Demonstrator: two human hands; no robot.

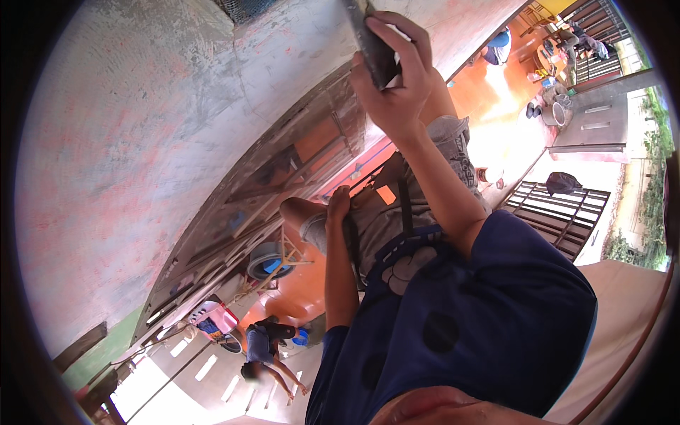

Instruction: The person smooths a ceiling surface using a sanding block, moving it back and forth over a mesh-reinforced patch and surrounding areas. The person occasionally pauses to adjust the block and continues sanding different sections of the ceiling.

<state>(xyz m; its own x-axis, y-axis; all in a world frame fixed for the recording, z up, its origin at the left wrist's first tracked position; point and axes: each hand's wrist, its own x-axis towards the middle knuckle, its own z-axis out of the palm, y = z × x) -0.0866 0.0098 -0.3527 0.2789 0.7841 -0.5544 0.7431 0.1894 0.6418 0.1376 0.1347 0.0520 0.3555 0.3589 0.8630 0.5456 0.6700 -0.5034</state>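
Note:
My right hand (400,88) is raised, with its fingers wrapped round a dark, flat-sided tool (379,58) at the top of the view. I cannot make out its exact kind. Beside it spreads a patchy white and pink plastered wall (134,149) with grey, rough areas; whether the tool touches it is unclear. Down by my thigh, my left hand (340,203) is closed, and anything in its fingers is hidden. Near that hand, a dark strap (405,205) crosses my grey shorts (453,159).
Below the wall's edge lie wooden frames (312,159) and a dark round tub (270,261). Another person (262,347) bends near a blue bucket (302,337) and a pink basin (216,317). A second person (498,48) sits low on the orange floor (506,88). A barred railing (559,212) stands right.

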